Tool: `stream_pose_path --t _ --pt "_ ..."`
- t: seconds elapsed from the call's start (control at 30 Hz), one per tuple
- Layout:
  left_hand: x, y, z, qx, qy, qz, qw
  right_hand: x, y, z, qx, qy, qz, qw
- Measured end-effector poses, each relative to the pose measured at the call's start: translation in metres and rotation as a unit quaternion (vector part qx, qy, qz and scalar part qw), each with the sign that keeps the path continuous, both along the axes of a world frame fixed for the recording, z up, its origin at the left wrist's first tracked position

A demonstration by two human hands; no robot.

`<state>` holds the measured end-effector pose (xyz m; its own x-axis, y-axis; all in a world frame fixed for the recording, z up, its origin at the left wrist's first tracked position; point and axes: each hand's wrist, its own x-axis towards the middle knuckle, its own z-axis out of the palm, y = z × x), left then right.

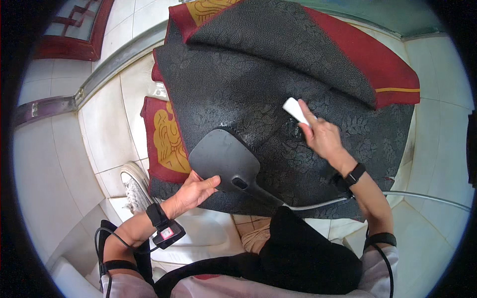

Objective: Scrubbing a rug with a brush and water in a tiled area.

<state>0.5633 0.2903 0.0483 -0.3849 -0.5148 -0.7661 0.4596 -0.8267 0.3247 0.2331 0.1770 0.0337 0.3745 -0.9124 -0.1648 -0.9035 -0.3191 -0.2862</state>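
Note:
A red and yellow patterned mat (395,78) lies folded over on the tiled floor, its dark textured backing facing up and wet in places. My left hand (195,190) grips the edge of a grey shower head (223,156), which rests face down over the mat's left part, its hose running off to the right. Whether water flows is hidden. In my right hand (324,138) is a white object (295,108), perhaps a brush or scraper, held against the backing; its working side is not visible.
A white squat toilet (205,231) is below the mat. My shoe (132,182) stands left of the mat's edge. A metal door track (123,56) crosses the upper left beside a red framed panel (89,48). The metal hose (428,199) stretches right.

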Motion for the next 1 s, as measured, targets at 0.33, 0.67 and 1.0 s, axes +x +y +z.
stream_pose_path --t 0.33,0.67,1.0 --pt "0.000 -0.009 0.002 -0.014 0.035 -0.017 0.999 0.041 -0.002 -0.022 0.042 0.027 0.141 0.989" --pt "0.006 -0.004 -0.010 -0.010 0.025 0.028 0.999 0.099 0.029 -0.019 0.089 -0.074 0.112 0.987" --pt "0.031 0.010 -0.003 -0.010 0.007 0.038 0.999 0.082 -0.012 -0.002 0.051 0.047 0.133 0.989"
